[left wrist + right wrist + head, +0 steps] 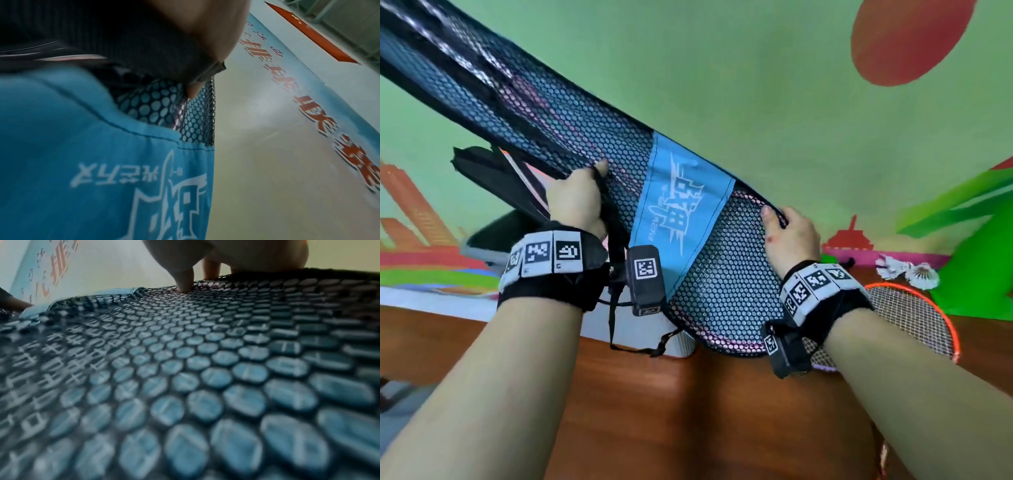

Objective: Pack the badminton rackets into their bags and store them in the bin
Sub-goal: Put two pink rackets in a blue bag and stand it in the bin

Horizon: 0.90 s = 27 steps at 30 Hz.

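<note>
A black mesh racket bag [722, 267] with a blue printed band [678, 209] is held up in the air, slanting from upper left to lower right. A pink-framed racket [726, 342] shows through the mesh. My left hand [580, 198] grips the bag's edge and strap near the blue band. My right hand [789, 233] pinches the mesh rim over the racket head. The left wrist view shows the blue band [102, 162] and mesh [195, 123] close up. The right wrist view shows my fingertips [185, 283] on the mesh [205, 369]. An orange-framed racket [914, 315] lies on the table.
A brown wooden table [705, 411] lies below my arms. Shuttlecocks [907, 270] sit at its far right by a green shape. Another black bag [493, 174] sticks out of a dark bin [496, 233] behind my left hand. A painted green wall stands behind.
</note>
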### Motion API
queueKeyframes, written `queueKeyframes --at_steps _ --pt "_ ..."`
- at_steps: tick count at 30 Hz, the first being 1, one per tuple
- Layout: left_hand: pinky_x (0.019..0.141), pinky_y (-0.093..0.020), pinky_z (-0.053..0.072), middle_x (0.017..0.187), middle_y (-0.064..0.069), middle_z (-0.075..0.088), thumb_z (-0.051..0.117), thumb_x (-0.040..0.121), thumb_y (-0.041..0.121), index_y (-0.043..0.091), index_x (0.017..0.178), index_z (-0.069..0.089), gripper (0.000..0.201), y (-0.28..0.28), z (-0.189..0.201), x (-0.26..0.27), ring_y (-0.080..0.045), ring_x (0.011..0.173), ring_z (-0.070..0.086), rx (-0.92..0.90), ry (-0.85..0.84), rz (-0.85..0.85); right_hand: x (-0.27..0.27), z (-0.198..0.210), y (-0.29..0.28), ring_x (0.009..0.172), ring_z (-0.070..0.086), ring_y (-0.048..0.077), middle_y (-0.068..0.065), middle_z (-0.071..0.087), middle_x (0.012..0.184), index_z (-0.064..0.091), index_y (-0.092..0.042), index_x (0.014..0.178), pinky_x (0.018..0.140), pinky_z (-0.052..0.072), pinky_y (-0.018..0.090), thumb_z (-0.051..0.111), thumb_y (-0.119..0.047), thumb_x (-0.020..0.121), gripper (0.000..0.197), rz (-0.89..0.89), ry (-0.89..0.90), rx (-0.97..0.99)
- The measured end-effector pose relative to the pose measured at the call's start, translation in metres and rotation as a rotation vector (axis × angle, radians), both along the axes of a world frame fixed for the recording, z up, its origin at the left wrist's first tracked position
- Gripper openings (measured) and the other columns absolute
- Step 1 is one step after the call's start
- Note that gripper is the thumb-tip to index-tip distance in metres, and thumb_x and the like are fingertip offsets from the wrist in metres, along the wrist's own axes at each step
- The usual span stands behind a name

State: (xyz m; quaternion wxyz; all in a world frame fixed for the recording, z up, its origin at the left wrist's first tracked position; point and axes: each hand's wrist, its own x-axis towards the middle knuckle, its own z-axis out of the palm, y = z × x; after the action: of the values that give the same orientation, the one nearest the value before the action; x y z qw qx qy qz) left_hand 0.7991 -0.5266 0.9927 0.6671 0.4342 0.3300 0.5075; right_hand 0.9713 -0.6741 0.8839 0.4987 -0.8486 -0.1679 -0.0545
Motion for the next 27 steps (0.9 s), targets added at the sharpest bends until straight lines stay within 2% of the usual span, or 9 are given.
queueKeyframes --at_steps 2,5,8,11,14,17,20,23,27 --pt "0.061 -0.017 0.049 0.076 0.008 0.054 0.062 0.088 0.019 0.014 0.104 0.06 0.017 0.011 0.025 0.001 -0.003 0.057 0.053 -0.014 0.085 0.005 -0.001 0.031 0.01 0.114 0.053 0.033 0.009 0.06 0.121 0.059 -0.024 0.119 0.101 0.04 0.047 0.037 -0.06 0.09 0.051 0.015 0.003 -0.043" --pt "0.051 -0.017 0.051 0.079 0.004 0.059 0.064 0.087 0.016 0.012 0.096 0.055 0.013 0.042 0.058 -0.001 -0.008 0.063 0.058 -0.015 0.073 0.13 -0.009 0.075 0.028 0.129 0.039 0.03 0.01 0.044 0.138 0.042 -0.025 0.139 0.109 0.028 0.044 0.038 -0.053 0.094 0.053 0.091 -0.014 -0.126" --pt "0.055 -0.018 0.053 0.093 0.001 0.064 0.069 0.083 0.018 0.009 0.097 0.057 0.02 0.068 0.085 -0.003 -0.015 0.079 0.062 0.001 0.098 0.236 -0.022 0.108 0.055 0.137 0.025 0.029 0.008 0.027 0.15 0.022 -0.026 0.149 0.115 0.018 0.047 0.037 -0.057 0.093 0.066 0.214 -0.075 -0.227" --pt "0.062 -0.029 0.054 0.087 -0.003 0.067 0.069 0.078 0.008 0.005 0.085 0.06 0.012 0.096 0.099 -0.005 -0.018 0.072 0.063 -0.004 0.009 0.299 -0.036 0.119 0.084 0.144 0.014 0.028 0.007 0.013 0.157 0.015 -0.027 0.15 0.118 0.013 0.045 0.041 -0.06 0.09 0.073 0.348 -0.081 -0.285" --pt "0.059 -0.026 0.052 0.092 -0.004 0.07 0.069 0.079 0.013 0.0 0.1 0.066 0.025 0.124 0.107 -0.006 -0.012 0.062 0.061 -0.004 0.011 0.342 -0.051 0.123 0.11 0.146 0.008 0.029 0.007 0.005 0.159 0.015 -0.028 0.15 0.119 0.011 0.042 0.046 -0.056 0.09 0.074 0.501 -0.018 -0.283" --pt "0.05 -0.017 0.043 0.086 0.002 0.065 0.069 0.081 0.015 0.004 0.099 0.062 0.021 0.151 0.11 -0.003 -0.005 0.058 0.052 -0.016 0.045 0.405 -0.058 0.122 0.133 0.146 0.011 0.027 0.005 0.005 0.159 0.016 -0.027 0.15 0.119 0.015 0.041 0.049 -0.053 0.09 0.073 0.598 0.06 -0.263" --pt "0.071 -0.026 0.05 0.099 -0.003 0.062 0.071 0.081 0.019 0.001 0.115 0.061 0.04 0.169 0.101 -0.002 -0.017 0.08 0.058 -0.011 0.137 0.389 -0.061 0.119 0.155 0.145 0.016 0.024 0.005 0.008 0.159 0.017 -0.025 0.151 0.117 0.017 0.036 0.049 -0.049 0.092 0.071 0.64 0.146 -0.273" --pt "0.088 -0.038 0.053 0.108 -0.007 0.064 0.073 0.08 0.023 0.001 0.116 0.058 0.045 0.19 0.07 0.001 -0.026 0.094 0.062 -0.046 0.213 0.344 -0.058 0.11 0.172 0.144 0.02 0.021 0.005 0.015 0.158 0.021 -0.022 0.15 0.116 0.018 0.034 0.049 -0.047 0.092 0.069 0.614 0.233 -0.265" --pt "0.084 -0.036 0.051 0.112 -0.009 0.062 0.072 0.081 0.028 -0.002 0.115 0.056 0.048 0.212 0.022 0.011 -0.028 0.098 0.059 -0.124 0.344 0.237 -0.051 0.093 0.187 0.139 0.033 0.022 0.004 0.027 0.154 0.026 -0.019 0.149 0.112 0.026 0.032 0.052 -0.044 0.092 0.067 0.552 0.336 -0.252"
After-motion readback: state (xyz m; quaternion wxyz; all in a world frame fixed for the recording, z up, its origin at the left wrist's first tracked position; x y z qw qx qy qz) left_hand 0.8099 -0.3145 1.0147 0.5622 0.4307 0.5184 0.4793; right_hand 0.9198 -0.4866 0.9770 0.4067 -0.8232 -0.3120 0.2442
